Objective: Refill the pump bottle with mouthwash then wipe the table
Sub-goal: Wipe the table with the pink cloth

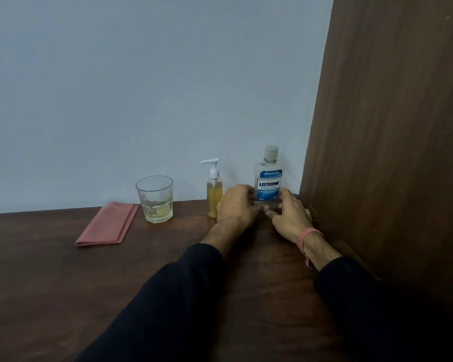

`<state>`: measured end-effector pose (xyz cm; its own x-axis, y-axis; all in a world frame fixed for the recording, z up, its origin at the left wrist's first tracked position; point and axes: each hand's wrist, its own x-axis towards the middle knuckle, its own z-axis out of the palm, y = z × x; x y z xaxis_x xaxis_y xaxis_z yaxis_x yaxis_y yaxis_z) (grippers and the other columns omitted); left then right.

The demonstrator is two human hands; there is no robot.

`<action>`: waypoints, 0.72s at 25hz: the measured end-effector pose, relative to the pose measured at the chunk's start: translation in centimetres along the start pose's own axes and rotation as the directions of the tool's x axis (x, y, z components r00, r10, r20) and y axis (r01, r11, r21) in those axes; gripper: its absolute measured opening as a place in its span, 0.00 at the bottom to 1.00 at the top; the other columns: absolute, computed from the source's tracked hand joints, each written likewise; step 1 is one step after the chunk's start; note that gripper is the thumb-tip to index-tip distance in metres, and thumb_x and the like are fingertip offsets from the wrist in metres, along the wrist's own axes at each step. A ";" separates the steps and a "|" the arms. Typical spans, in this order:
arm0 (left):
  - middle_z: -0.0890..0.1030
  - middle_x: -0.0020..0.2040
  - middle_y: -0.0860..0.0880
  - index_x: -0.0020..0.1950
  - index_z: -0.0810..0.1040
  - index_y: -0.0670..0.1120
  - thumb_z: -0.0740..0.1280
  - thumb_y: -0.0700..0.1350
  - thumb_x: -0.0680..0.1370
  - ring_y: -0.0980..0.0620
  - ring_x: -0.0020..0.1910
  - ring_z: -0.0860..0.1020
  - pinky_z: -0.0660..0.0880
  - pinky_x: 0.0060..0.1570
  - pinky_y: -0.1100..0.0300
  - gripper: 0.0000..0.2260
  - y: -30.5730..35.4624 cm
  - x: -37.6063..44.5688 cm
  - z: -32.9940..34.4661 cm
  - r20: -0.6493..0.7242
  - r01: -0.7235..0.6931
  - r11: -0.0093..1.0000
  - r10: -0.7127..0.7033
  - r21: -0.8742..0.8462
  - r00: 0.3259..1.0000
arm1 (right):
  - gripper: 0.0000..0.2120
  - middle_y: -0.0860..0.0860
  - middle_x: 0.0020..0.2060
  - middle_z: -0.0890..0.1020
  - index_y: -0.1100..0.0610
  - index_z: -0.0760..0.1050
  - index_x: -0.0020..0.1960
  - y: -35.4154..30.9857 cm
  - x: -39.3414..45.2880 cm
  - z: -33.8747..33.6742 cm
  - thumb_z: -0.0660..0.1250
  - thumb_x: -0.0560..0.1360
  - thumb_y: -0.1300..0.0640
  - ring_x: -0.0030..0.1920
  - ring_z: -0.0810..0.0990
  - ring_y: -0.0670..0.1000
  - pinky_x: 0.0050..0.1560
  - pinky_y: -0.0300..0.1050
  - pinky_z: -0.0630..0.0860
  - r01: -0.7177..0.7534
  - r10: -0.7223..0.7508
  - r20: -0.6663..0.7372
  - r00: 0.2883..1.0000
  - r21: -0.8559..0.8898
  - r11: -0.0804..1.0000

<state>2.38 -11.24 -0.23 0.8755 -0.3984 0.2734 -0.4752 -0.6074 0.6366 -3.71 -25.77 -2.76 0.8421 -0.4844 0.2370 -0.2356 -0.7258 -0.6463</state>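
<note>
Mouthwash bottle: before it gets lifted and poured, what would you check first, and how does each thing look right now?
1. Both hands on the mouthwash bottle: ok, left hand and right hand wrap its base from either side.
2. Bottle upright on the table: ok.
3. Cap off: not ok, it is on.
4. Pump bottle opened: not ok, the pump head is on.
5. Room in the pump bottle: cannot tell for sure; yellow liquid looks near the neck.
6. Cloth ready for wiping: ok, folded beside the glass.
</note>
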 end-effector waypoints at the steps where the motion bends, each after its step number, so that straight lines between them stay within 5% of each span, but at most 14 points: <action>1: 0.89 0.67 0.49 0.76 0.82 0.47 0.84 0.54 0.77 0.49 0.66 0.87 0.84 0.69 0.48 0.30 0.0 -0.6 0.0 0.000 0.011 1.000 -0.011 0.018 1.000 | 0.37 0.47 0.76 0.75 0.47 0.63 0.82 0.0 -0.2 -0.1 0.77 0.79 0.50 0.76 0.73 0.53 0.79 0.59 0.65 -0.006 0.006 0.002 1.000 0.029 1.000; 6: 0.86 0.72 0.49 0.80 0.79 0.47 0.87 0.50 0.74 0.52 0.67 0.86 0.83 0.72 0.49 0.37 -1.9 -5.7 -3.5 0.078 0.057 0.992 -0.048 -0.115 0.996 | 0.50 0.51 0.77 0.74 0.51 0.55 0.86 0.1 -1.2 -0.7 0.83 0.74 0.53 0.74 0.76 0.55 0.78 0.61 0.71 -0.053 0.056 -0.013 0.998 0.164 0.985; 9: 0.91 0.51 0.61 0.57 0.90 0.56 0.85 0.51 0.75 0.66 0.50 0.87 0.87 0.62 0.54 0.11 -5.8 -8.7 -9.3 0.058 0.007 1.000 -0.007 -0.001 0.998 | 0.52 0.53 0.77 0.73 0.51 0.55 0.86 -0.3 -2.9 -1.4 0.84 0.72 0.56 0.72 0.77 0.55 0.74 0.55 0.73 -0.071 0.076 -0.015 0.997 0.217 0.973; 11: 0.89 0.43 0.63 0.47 0.89 0.57 0.78 0.57 0.73 0.65 0.44 0.86 0.88 0.55 0.56 0.06 -9.1 -10.5 -14.0 -0.101 0.085 0.984 -0.069 0.158 0.993 | 0.47 0.54 0.76 0.72 0.53 0.61 0.82 -0.7 -4.6 -1.8 0.84 0.72 0.57 0.71 0.77 0.56 0.71 0.53 0.74 -0.056 0.062 -0.024 0.998 0.211 0.976; 14: 0.89 0.57 0.59 0.56 0.87 0.60 0.74 0.62 0.73 0.52 0.61 0.85 0.81 0.61 0.53 0.14 -14.1 -12.3 -19.4 -0.280 0.280 0.902 -0.190 0.329 0.941 | 0.24 0.53 0.68 0.71 0.51 0.72 0.61 -1.5 -7.6 -2.4 0.83 0.73 0.52 0.66 0.79 0.56 0.62 0.50 0.76 0.001 0.000 -0.009 1.000 0.185 0.983; 16: 0.82 0.74 0.50 0.71 0.84 0.62 0.73 0.65 0.77 0.43 0.75 0.76 0.75 0.72 0.44 0.23 -16.4 -12.9 -20.9 -0.212 0.375 0.830 -0.312 0.414 0.926 | 0.16 0.49 0.65 0.71 0.50 0.75 0.53 -2.4 -9.9 -2.5 0.81 0.75 0.48 0.63 0.78 0.54 0.61 0.50 0.75 0.047 -0.066 0.078 0.995 0.225 0.973; 18: 0.80 0.77 0.48 0.76 0.82 0.60 0.74 0.66 0.79 0.41 0.77 0.74 0.72 0.75 0.42 0.26 -17.2 -13.0 -20.9 -0.191 0.444 0.823 -0.401 0.355 0.896 | 0.14 0.47 0.63 0.73 0.51 0.77 0.50 -3.2 -12.0 -2.5 0.79 0.76 0.46 0.63 0.78 0.52 0.64 0.51 0.75 0.083 -0.125 0.138 0.982 0.275 0.958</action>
<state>0.98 18.72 0.33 0.9917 0.0179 0.1272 -0.0334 -0.9204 0.3896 -14.24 -18.86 -1.75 0.9239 -0.3176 0.2134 -0.0224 -0.6016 -0.7985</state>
